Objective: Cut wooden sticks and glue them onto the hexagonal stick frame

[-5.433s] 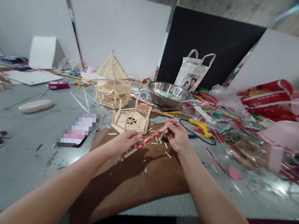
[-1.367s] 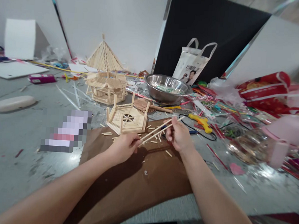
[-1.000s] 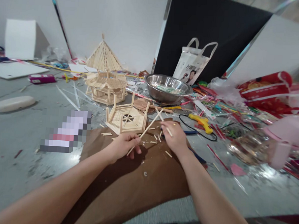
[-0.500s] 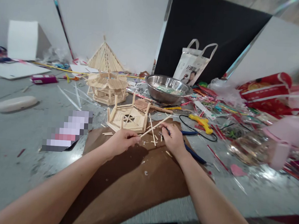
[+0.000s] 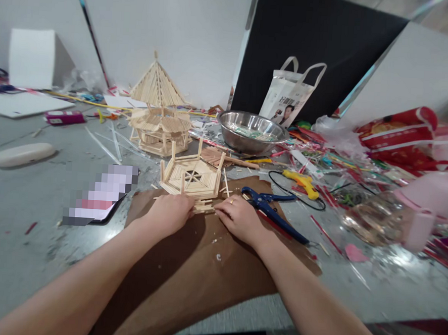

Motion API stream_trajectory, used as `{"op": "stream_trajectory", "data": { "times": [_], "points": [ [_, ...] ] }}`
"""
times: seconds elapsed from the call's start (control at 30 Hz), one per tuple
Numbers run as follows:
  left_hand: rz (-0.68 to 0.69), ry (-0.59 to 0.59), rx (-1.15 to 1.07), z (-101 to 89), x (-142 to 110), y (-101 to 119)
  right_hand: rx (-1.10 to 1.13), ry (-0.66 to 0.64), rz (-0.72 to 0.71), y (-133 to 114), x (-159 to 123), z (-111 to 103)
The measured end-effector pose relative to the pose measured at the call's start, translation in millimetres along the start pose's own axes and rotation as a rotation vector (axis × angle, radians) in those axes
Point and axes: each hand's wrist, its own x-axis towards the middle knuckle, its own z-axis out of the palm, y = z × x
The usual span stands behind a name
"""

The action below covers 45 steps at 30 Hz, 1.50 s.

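From my station I'm seeing the left hand (image 5: 171, 214) curling, its fingers bunching together at the left ends of the pale short sticks (image 5: 204, 206); how firmly they are pinching I cannot tell. The right hand (image 5: 239, 218) is wearing one ring, its thumb and forefinger bending slightly apart near the right ends, and again I cannot tell whether they are gripping. The sticks are lying roughly side by side between both hands, above the brown sheet (image 5: 202, 275), too crowded for counting. Just behind, one hexagonal base (image 5: 192, 177) is sitting flat, at least five posts rising from its edge. One pair of blue cutters (image 5: 266, 204) is lying right of the hands, one yellow glue gun (image 5: 302, 185) beyond. Farther back, one stick pavilion (image 5: 160, 85) is standing beside one metal bowl (image 5: 250, 145)
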Motion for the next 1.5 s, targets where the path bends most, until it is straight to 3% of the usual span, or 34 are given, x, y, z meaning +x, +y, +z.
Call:
{"op": "stream_trajectory", "data": {
  "times": [0.3,0.43,0.57,0.7,0.83,0.97,1.23,1.5],
  "points": [
    [0.052,-0.050,0.083,0.5,-4.6,3.6,0.018,0.022,0.056,4.4,-2.1,0.3],
    [0.037,-0.049,0.037,-0.1,-3.7,2.7,0.044,0.140,0.109,3.7,-3.9,-1.5],
    [0.033,0.055,-0.226,-2.3,0.4,6.2,0.192,0.251,0.228,1.8,-5.4,-5.3],
    [0.085,0.143,-0.597,4.1,3.7,15.5,0.498,0.201,0.329,-2.4,-3.0,-5.3],
    [0.108,0.076,-0.870,15.8,4.7,25.4,0.774,0.138,0.385,-6.9,0.8,-3.7],
    [0.123,0.019,-1.002,22.2,5.8,27.7,0.831,0.182,0.469,-6.9,2.0,-4.3],
    [0.206,0.095,-0.953,24.9,7.1,22.9,0.876,0.254,0.494,-10.2,1.2,-5.8],
    [0.253,0.147,-0.874,24.4,6.0,26.2,0.893,0.153,0.438,-12.0,-0.1,-4.0]
  ]
}}
